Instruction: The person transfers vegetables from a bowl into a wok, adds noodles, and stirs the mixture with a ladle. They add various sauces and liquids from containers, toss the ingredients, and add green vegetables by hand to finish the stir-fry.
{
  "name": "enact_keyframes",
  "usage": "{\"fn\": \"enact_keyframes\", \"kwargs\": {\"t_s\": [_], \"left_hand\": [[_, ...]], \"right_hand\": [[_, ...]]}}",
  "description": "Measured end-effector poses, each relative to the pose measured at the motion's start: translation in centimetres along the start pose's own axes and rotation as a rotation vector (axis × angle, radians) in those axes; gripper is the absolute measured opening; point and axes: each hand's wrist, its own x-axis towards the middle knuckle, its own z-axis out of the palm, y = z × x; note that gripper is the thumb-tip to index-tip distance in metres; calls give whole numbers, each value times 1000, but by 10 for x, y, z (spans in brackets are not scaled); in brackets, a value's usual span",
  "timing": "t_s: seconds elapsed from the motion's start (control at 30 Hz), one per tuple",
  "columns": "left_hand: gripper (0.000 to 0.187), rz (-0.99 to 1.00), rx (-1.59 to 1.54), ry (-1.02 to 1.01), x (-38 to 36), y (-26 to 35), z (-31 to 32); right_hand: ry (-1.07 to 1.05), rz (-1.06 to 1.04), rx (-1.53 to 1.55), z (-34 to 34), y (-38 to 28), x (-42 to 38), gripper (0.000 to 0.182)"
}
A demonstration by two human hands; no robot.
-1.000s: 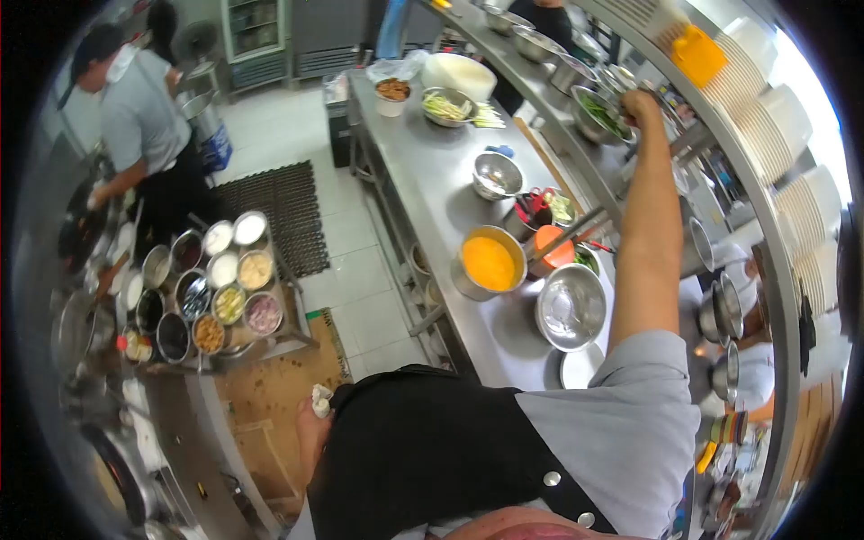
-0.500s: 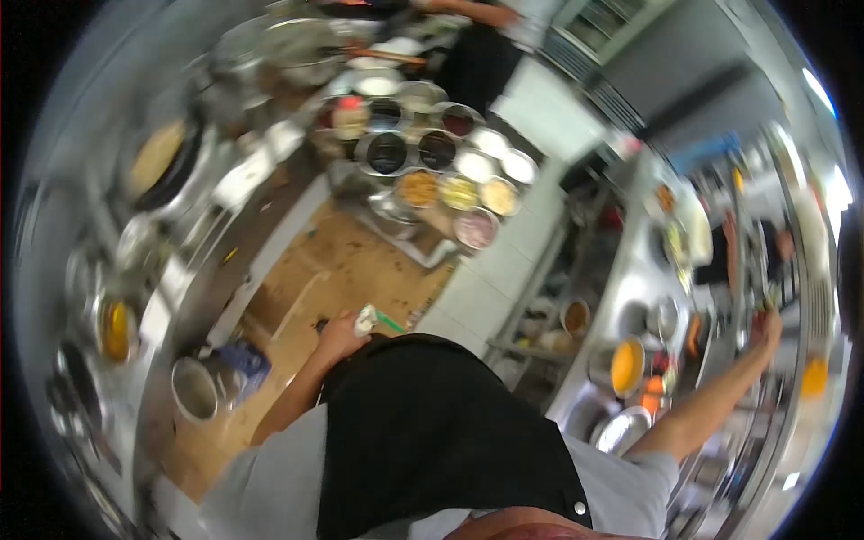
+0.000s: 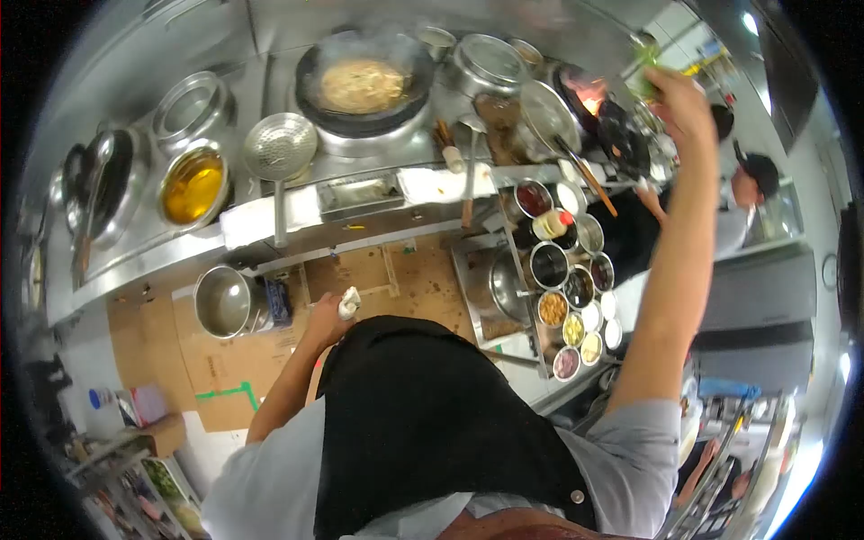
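Observation:
Low at my left side, my left hand (image 3: 328, 320) is closed around a crumpled white cloth (image 3: 349, 303). My right arm reaches forward and up, and my right hand (image 3: 681, 101) pinches some blurred greens (image 3: 644, 81) at its fingertips; their exact kind cannot be made out. Ahead on the range, a wok (image 3: 308, 101) holds a pale, steaming layer of food (image 3: 363, 86). A ladle (image 3: 471, 162) and a perforated skimmer (image 3: 281, 147) rest on the range's front side.
A cart with several seasoning tubs (image 3: 549, 265) stands right of centre. A co-worker in a black cap (image 3: 758, 171) is beyond it, near a flaming wok (image 3: 589, 93). An oil pot (image 3: 194, 184) sits on the range; a steel pot (image 3: 225, 303) stands below, over cardboard flooring (image 3: 198, 360).
My view has swung from the side prep counter to the range. My right hand has left that counter and is now raised forward with greens. The left hand still grips the cloth.

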Motion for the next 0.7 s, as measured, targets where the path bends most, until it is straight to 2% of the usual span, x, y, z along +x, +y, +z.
{"fn": "enact_keyframes", "kwargs": {"t_s": [0.03,0.07,0.13,0.2,0.23,0.33,0.37,0.4,0.43,0.5,0.53,0.57,0.6,0.63,0.67,0.7], "left_hand": [[59,-18,-31,73,-4,-19,7],[58,-40,-58,142,-13,-34,13],[56,-210,-146,188,-34,-51,18],[55,-411,-166,205,-56,-46,13],[54,-464,-174,237,-69,-50,18],[53,-651,-215,333,-94,-51,22],[52,-753,-243,329,-101,-40,16],[51,-801,-273,463,-107,-47,33],[50,-850,-298,500,-103,-40,29],[50,-953,-365,571,-95,-21,30],[50,-948,-386,599,-87,-12,27],[49,-899,-832,703,-75,-9,25],[46,-998,-1090,811,-61,-13,29],[48,-959,-1333,836,-50,-23,29],[52,-893,-1444,834,-28,-9,2],[52,-823,-1443,850,-7,-18,-9]], "right_hand": [[-135,-83,-38,44,24,80,27],[-138,-121,88,103,4,92,32],[-273,-100,82,187,5,174,32],[-59,-320,-26,244,-41,166,21],[54,-426,-72,266,-55,164,25],[131,-667,-320,366,-28,241,27],[-14,-628,-340,389,-20,250,27],[-161,-588,-365,411,-14,252,29],[-307,-550,-393,433,-3,256,33],[-380,-407,-56,477,48,269,45],[-345,-600,-175,505,97,268,55],[-310,-787,-287,525,139,254,68],[-625,-444,-315,496,131,216,88],[-540,-428,-251,489,157,189,83],[-462,-310,-185,474,176,158,79],[-240,-403,-179,470,225,132,70]]}}
